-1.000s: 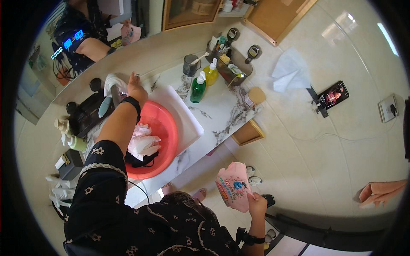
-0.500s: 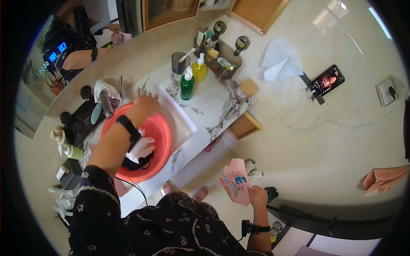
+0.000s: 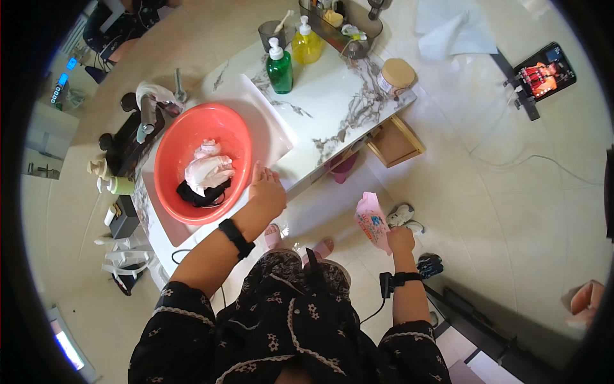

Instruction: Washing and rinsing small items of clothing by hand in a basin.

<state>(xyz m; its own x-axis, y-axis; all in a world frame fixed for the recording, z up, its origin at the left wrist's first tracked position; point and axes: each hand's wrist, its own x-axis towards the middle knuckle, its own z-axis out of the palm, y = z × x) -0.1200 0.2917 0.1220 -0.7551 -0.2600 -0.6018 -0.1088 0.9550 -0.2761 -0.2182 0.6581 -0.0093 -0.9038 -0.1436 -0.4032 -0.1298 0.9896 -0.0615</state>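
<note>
My right hand grips a soft pink printed packet by its lower corner, held out over the floor past the counter's front edge. Nearer the sink, my left hand is empty, its fingers stretched out beside the front of the white sink. Just left of it, a coral-red plastic basin stands in the sink. White and pale pink cloth lies in the basin on top of a black cloth item.
A faucet stands behind the basin. On the marble counter are a green pump bottle, a yellow pump bottle and a lidded jar. A drawer juts out below. A phone sits in a wall holder.
My left hand has drawn back from over the basin to the sink's front edge. The packet remains in my right hand. The view has shifted, showing the whole basin.
</note>
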